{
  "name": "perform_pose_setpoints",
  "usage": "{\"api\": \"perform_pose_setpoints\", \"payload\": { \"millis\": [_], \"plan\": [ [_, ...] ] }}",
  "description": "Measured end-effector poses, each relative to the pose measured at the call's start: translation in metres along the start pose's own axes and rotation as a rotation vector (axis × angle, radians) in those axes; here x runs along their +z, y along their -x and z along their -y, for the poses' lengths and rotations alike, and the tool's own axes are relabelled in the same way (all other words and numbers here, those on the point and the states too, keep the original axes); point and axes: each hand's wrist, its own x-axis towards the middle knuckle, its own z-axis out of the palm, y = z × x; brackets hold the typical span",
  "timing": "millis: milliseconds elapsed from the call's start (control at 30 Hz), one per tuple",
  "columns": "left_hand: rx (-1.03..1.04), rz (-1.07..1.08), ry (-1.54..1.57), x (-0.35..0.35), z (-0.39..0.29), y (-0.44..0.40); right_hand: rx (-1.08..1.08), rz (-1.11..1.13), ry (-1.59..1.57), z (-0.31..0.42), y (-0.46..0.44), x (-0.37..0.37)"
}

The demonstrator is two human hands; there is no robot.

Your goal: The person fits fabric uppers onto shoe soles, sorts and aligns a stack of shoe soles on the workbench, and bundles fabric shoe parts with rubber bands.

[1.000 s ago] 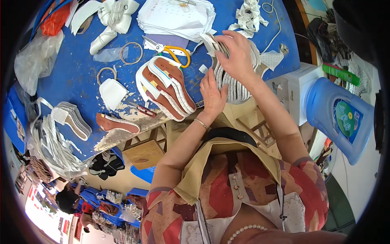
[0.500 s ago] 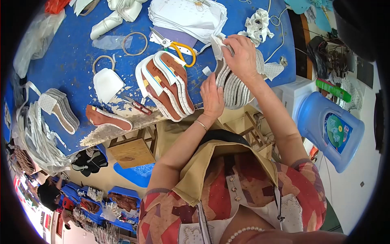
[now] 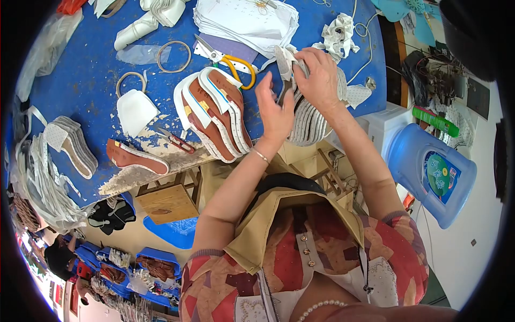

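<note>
My right hand (image 3: pixel 320 78) bends over the upper end of a row of grey-white insoles (image 3: pixel 309 124), its fingers closed round the insole tops. Just left of that row, my left hand (image 3: pixel 276 111) is raised with thumb and fingers apart, and nothing shows between them. Brown insoles with white edges (image 3: pixel 217 123) lie overlapped to the left of my left hand. Behind them are scissors with yellow handles (image 3: pixel 236 67). A single brown insole (image 3: pixel 137 157) rests near the table edge, beside small red-handled snips (image 3: pixel 181 144).
On the blue table (image 3: pixel 80 91) are a paper stack (image 3: pixel 244 24), tape rings (image 3: pixel 173 57), a white piece (image 3: pixel 135 111), grey insoles (image 3: pixel 72 145) and white strips (image 3: pixel 45 182). A blue bottle (image 3: pixel 432 172) stands right. A wooden stool (image 3: pixel 171 204) is below. Another person (image 3: pixel 59 257) is far left.
My left hand has lifted off the side of the insole row and its fingers have spread. My right hand stays at the insole tops. The view has shifted slightly.
</note>
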Motion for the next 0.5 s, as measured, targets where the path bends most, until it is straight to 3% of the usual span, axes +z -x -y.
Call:
{"api": "perform_pose_setpoints", "payload": {
  "millis": [67,233,400,500],
  "plan": [
    [-0.044,-0.055,0.074,0.006,0.002,-0.014,-0.026,-0.023,0.02,0.0,-0.001,0.001],
    [0.134,-0.033,-0.003,0.011,0.015,-0.032,-0.111,0.008,0.097,-0.004,-0.006,0.006],
    [-0.034,-0.104,0.075,0.014,0.009,-0.023,-0.111,-0.003,0.068,-0.009,-0.004,0.006],
    [-0.009,-0.11,0.067,0.014,0.009,-0.022,0.154,0.027,-0.09,-0.012,0.003,0.008]
  ]
}}
